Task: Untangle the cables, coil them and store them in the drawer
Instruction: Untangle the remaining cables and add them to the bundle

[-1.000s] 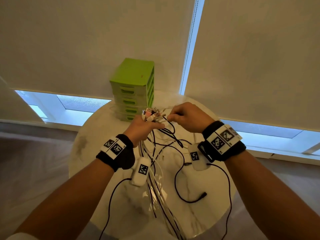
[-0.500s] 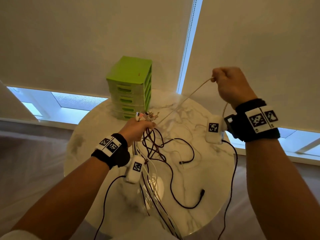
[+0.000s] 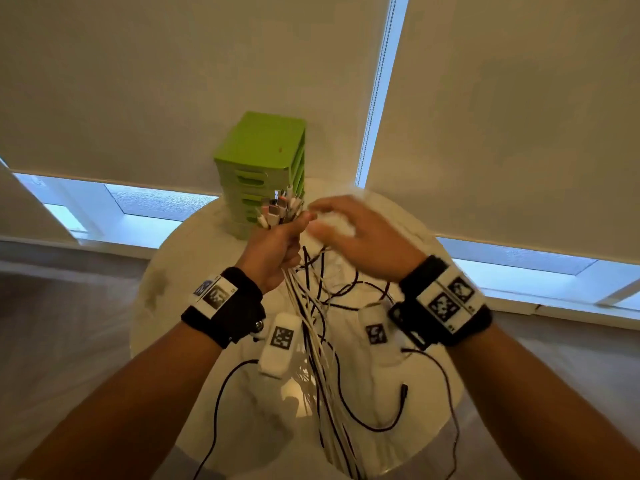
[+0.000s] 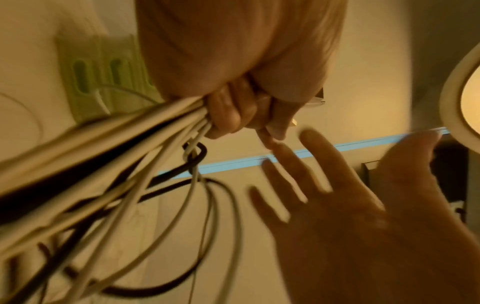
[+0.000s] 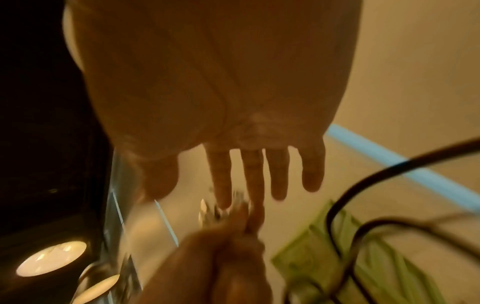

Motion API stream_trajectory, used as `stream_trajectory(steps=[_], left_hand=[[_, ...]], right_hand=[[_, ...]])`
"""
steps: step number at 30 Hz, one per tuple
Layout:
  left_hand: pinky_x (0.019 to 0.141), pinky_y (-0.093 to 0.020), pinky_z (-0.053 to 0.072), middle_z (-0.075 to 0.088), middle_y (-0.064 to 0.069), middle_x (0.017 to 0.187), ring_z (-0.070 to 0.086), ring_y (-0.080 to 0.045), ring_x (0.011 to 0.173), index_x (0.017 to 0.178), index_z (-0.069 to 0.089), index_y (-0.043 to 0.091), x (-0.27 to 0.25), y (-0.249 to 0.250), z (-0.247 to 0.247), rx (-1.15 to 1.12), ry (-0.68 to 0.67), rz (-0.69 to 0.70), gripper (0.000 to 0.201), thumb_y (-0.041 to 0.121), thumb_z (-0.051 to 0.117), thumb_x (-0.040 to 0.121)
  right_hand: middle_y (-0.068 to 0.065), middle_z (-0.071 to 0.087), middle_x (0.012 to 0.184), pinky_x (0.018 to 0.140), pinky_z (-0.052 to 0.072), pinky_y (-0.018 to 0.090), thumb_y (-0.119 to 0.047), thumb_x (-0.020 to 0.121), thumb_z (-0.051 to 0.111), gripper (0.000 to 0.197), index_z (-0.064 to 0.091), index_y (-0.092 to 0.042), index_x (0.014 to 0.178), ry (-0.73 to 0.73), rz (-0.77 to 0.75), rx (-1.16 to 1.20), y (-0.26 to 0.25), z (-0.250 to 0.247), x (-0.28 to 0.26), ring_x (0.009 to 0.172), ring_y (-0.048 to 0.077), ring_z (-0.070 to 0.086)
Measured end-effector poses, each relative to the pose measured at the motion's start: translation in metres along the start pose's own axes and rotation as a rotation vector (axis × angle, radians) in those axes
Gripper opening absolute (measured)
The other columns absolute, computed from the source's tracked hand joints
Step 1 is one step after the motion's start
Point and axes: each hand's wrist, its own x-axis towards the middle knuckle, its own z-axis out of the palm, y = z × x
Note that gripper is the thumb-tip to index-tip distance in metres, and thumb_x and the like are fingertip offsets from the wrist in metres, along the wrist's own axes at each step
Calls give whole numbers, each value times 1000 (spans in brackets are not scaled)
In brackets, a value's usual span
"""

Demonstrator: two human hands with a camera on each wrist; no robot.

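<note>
Left hand is raised above the round marble table, fingers curled tight round a bundle of cables, white and black together; the connector ends stick up out of the top of the fist, and the strands hang down from it toward the near edge of the table; in the left wrist view the white cords run out of the clenched fingers and a black cable loops just below them. Right hand sits just right of the fist with its fingers spread and straight, holding nothing; the picture is blurred there, so whether its fingertips touch the connectors cannot be told; the right wrist view shows the four fingers stretched out toward the left fist. One loose black cable lies curved on the table to the near right, its plug end free. Behind the hands, at the far side of the table, stands a green drawer unit, all its visible drawers pushed in; white roller blinds cover the windows beyond.
</note>
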Motion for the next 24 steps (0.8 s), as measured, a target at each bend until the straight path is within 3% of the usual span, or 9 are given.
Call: stream_trajectory(steps=[2,6,8,10,13,16,19,22,24], left_hand=[[41,-20,22,37,1,52,29,-7,42,87,63,14,-1,5,0,-19,41,34,13,2,57,88],[33,-14,20,41,14,44,24,-1,33,99,62,12,-9,26,-4,-46,37,99,11,6,54,94],[33,-14,20,42,14,47,23,-1,34,108,60,5,-10,30,0,-34,-17,119,15,7,52,96],[33,-15,18,33,10,49,21,-1,34,102,62,3,-12,32,5,-30,-47,118,16,13,50,98],[35,-15,16,37,7,53,22,-1,36,90,61,6,-16,39,10,-46,-92,103,28,23,43,101],[35,-16,16,39,8,48,24,-1,34,82,55,9,-18,50,5,-110,-109,126,31,26,39,103],[36,-16,17,33,10,42,23,-2,34,82,53,13,-20,61,-4,-189,-96,121,33,31,35,103],[45,-19,38,29,8,41,37,-8,41,84,54,18,-22,67,-7,-168,-143,95,33,40,36,100],[56,-28,49,28,6,43,44,-13,47,87,55,20,-24,62,1,-118,-193,54,32,46,38,96]], right_hand=[[-2,42,135,100,40,27,-43,82,69,57,44,-33,133,-148,-29,-56,10,17,3,120,11,44],[1,56,128,103,43,36,-42,80,72,75,30,-33,141,-158,108,25,42,23,0,121,15,51],[0,57,128,104,41,31,-39,85,68,64,37,-30,140,-110,7,118,41,37,-3,121,11,52],[-1,59,125,100,42,26,-32,89,64,47,50,-21,132,0,-103,168,37,48,2,117,9,53],[1,68,99,87,47,29,-26,92,60,19,64,-17,109,-30,-57,139,47,45,9,94,14,61],[3,68,89,77,51,37,-33,93,56,11,61,-25,97,-229,77,-142,76,35,0,81,20,61],[6,65,105,73,41,31,-28,95,49,15,61,-20,100,-339,298,-622,110,11,-11,89,23,57],[7,59,118,86,45,35,-24,94,50,20,61,-20,111,-141,427,-645,119,-11,-14,103,25,56],[5,54,122,93,42,32,-23,90,58,32,58,-21,122,87,228,-305,94,-3,-9,109,20,54]])
